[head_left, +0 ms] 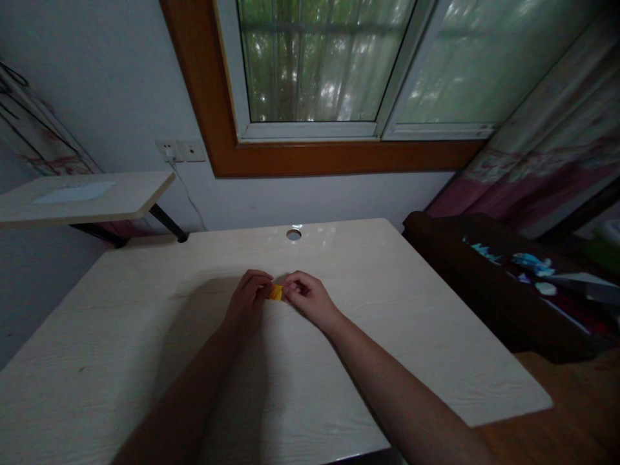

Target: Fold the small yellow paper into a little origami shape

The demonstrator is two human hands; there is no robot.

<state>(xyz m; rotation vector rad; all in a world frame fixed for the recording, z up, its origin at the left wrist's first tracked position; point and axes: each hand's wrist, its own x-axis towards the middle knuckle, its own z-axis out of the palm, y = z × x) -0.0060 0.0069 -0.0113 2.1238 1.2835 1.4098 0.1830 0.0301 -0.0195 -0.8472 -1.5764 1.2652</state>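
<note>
A small yellow-orange piece (276, 292), perhaps folded paper, is held between my two hands just above or on the pale wooden desk (387, 278). My left hand (248, 297) pinches its left end, fingers curled over it. On the other side, my right hand (309, 297) has thumb and fingertips closed on the right end. Only the middle of the piece shows between the fingertips; both ends are covered. Whether it touches the desktop I cannot tell.
A raised shelf (92, 197) on black legs stands at the desk's back left. Behind it, a cable (188, 194) hangs from a wall socket (169, 151). The desktop has a round hole (294, 235) near its back edge. To the right is a dark brown piece of furniture (450, 258) with items on it.
</note>
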